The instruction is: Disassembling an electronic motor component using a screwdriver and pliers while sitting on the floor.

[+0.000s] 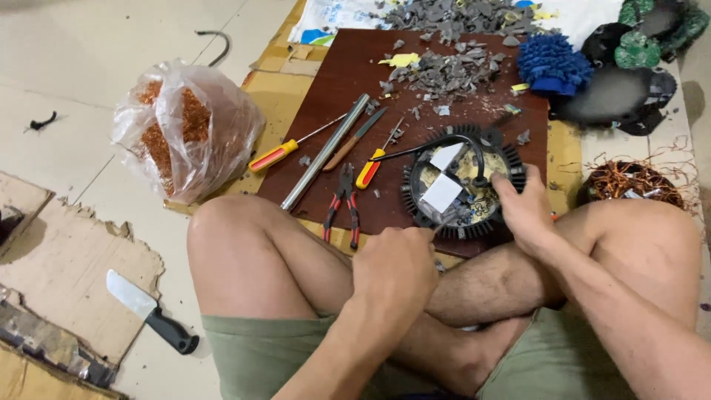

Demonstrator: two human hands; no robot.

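A round black finned housing (415,194) with white and yellowish parts inside lies at the near edge of a dark red-brown board (348,81). My right hand (527,213) grips its right rim, thumb laid over the inside. At the housing's near rim, my left hand (392,268) is clenched in a fist with the thumb toward the fins; anything in the fist is hidden. A thin black cable (444,141) arcs over the housing. I sit cross-legged, with my knees on either side of the board.
On the board lie two yellow-handled screwdrivers (275,155), a metal rod (326,152), red-handled pliers (342,204) and a pile of grey fragments (444,70). A bag of copper wire (185,130) stands left, a knife (148,311) on cardboard, a copper coil (629,181) right, and a blue mitt (552,63).
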